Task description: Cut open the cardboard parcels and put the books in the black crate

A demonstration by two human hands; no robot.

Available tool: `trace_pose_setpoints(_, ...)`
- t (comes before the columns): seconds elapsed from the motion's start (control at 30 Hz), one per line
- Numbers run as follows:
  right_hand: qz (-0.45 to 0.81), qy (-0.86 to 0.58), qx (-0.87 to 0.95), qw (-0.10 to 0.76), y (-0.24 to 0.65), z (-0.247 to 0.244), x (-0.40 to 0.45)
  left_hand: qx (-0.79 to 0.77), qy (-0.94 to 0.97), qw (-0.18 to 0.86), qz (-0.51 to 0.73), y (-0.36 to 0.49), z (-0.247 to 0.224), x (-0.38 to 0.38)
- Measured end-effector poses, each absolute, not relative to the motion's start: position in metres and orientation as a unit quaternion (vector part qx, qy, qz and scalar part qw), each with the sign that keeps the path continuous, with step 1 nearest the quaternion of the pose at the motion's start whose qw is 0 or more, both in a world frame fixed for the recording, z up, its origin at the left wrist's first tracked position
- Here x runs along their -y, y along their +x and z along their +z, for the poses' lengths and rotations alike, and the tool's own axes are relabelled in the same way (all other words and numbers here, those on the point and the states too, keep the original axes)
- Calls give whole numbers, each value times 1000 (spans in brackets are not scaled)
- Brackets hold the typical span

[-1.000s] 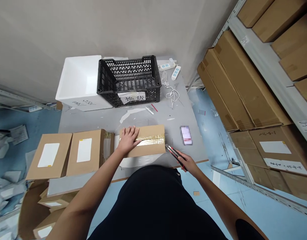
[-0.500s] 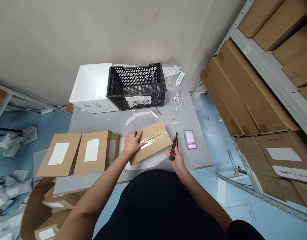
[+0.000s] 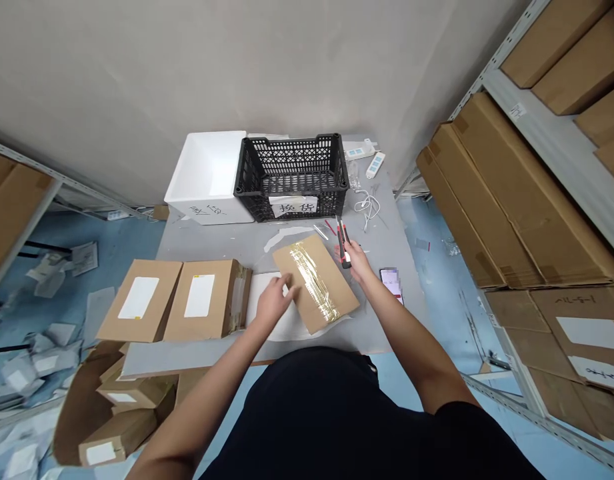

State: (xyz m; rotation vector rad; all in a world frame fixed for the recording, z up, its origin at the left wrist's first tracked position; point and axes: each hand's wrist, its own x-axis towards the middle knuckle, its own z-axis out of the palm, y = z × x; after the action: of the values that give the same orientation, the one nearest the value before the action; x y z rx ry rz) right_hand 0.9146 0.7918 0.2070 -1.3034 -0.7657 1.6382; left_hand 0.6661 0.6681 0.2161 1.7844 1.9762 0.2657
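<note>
A flat cardboard box [image 3: 331, 273] lies at a slant on the worktable, with a strip of shiny clear tape [image 3: 311, 277] running along its top. At its left edge is my left hand [image 3: 277, 299], fingers apart and slightly bent; whether the fingertips touch the cardboard I cannot tell. My right hand [image 3: 357, 260] is closed around a red and black utility knife [image 3: 343, 248], held beyond the box's upper right side with its tip pointing away from me. Under the box a whitish sheet [image 3: 284, 328] partly shows.
Two labelled cartons [image 3: 199, 300] stand on the left of the table [image 3: 217, 239]. Behind are a white foam bin [image 3: 207, 208] and a black plastic crate [image 3: 291, 180]. A phone [image 3: 391, 283], a white cable [image 3: 369, 205] and power strips [image 3: 375, 165] lie right. Shelves of cartons [image 3: 517, 200] flank the right.
The taped box has turned clockwise, so its tape now slants down to the right. My left hand has come off its top to the left edge. My right hand has moved farther forward with the knife.
</note>
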Motion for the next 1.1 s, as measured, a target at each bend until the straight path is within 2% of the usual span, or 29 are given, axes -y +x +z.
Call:
trace_pose_setpoints(0.1,598,-567,321,467,939,205,-745,-695,685,165,144,647,219,-717)
trace_pose_setpoints(0.23,508,-656,271,488,959,190,-652,-643,735,188,109,638,211,-771)
trace_pose_setpoints(0.33,514,-678,234,471,953,177,-612,-618,759,195,66,641,206,-780)
trace_pose_setpoints(0.5,512,-658,223,504,944,171,-634,-673,724,153,-12,637,211,-744)
trace_pose_setpoints(0.7,537,-631,334,449,964,184,-707,-714,660,187,-137,635,227,-682)
trace_pose_setpoints(0.8,601,-584,330,435,970,190,-725,-721,670,129,-122,645,231,-672)
trace_pose_setpoints(0.9,628,-568,301,437,975,192,-721,-641,761,76,-62,654,225,-684)
trace_pose_setpoints(1.0,616,-588,281,443,986,189,-698,-522,844,111,-50,659,210,-706)
trace_pose_setpoints(1.1,607,-609,270,433,998,185,-668,-477,863,156,-65,659,196,-724)
